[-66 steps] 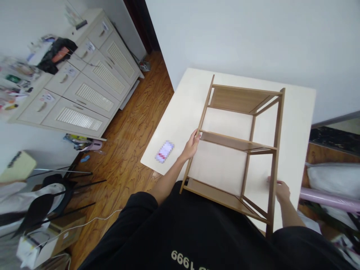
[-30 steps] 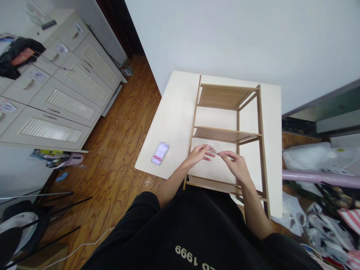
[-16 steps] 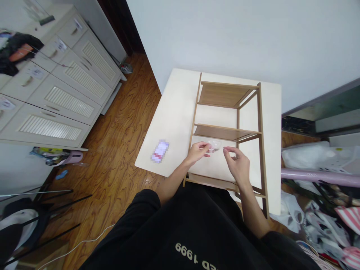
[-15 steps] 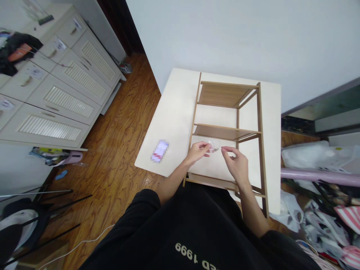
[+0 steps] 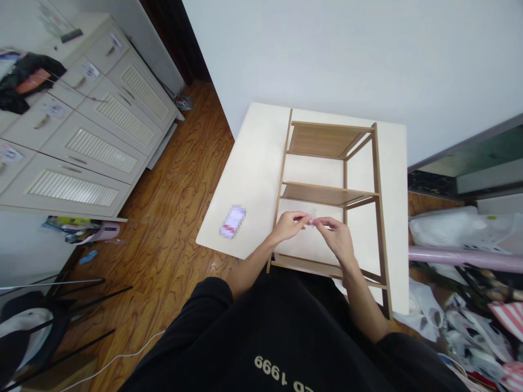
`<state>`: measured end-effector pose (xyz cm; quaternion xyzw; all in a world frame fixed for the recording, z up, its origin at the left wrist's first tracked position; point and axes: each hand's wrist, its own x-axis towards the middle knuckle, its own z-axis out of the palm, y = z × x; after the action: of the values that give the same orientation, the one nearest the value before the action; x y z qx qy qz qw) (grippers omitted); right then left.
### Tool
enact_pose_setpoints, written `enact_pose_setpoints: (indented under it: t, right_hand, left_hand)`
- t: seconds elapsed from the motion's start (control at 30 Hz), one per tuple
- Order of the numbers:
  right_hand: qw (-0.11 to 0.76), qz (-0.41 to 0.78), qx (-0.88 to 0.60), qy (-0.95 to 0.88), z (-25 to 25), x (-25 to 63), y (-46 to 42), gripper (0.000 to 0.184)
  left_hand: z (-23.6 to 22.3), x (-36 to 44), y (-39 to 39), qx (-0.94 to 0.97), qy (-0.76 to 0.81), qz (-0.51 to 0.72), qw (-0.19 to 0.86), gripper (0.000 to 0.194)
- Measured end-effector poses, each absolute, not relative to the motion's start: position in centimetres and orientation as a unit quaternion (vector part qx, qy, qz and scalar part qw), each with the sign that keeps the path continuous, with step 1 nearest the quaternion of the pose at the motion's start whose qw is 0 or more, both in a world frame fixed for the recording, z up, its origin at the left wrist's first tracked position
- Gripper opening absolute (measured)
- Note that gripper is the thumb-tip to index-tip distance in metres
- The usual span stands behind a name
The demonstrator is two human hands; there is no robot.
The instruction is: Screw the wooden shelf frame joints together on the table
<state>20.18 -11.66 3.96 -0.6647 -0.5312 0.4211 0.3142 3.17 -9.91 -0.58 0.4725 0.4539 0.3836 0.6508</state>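
A brown wooden shelf frame (image 5: 329,194) with three boards lies on its back on a cream table (image 5: 255,166). My left hand (image 5: 288,226) and my right hand (image 5: 335,239) meet above its lower opening. Both pinch a small clear plastic bag (image 5: 312,219) between thumb and fingers. What the bag holds is too small to make out.
A phone (image 5: 232,221) lies on the table's left side. A white drawer cabinet (image 5: 77,147) stands at the left over a wooden floor. Bags and a pink roll (image 5: 466,257) are piled at the right. Black tripod legs (image 5: 61,294) and a white cable lie at lower left.
My hands left the shelf frame's sides and came together over it with a small clear bag. In the last half second my right hand closed onto the bag beside my left.
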Motion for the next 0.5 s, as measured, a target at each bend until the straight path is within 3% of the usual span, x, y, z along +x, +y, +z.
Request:
enact_pose_setpoints:
  t: [0.13,0.2,0.37,0.5]
  right_hand:
    - [0.315,0.357,-0.705,-0.525,3.6,20.1,-12.0,0.040]
    - [0.314,0.333,-0.707,-0.539,3.6,19.8,-12.3,0.040]
    - [0.337,0.312,-0.670,-0.583,3.7,18.9,-12.8,0.044]
    - [0.347,0.303,-0.682,-0.568,3.5,19.5,-12.7,0.048]
  left_hand:
    - [0.2,3.6,-10.3,0.552,0.545,0.386,0.499,0.008]
    - [0.5,3.9,-10.3,0.561,0.562,0.397,0.461,0.006]
    - [0.2,4.6,-9.7,0.481,0.508,0.429,0.571,0.010]
    - [-0.3,4.6,-9.4,0.421,0.455,0.454,0.640,0.027]
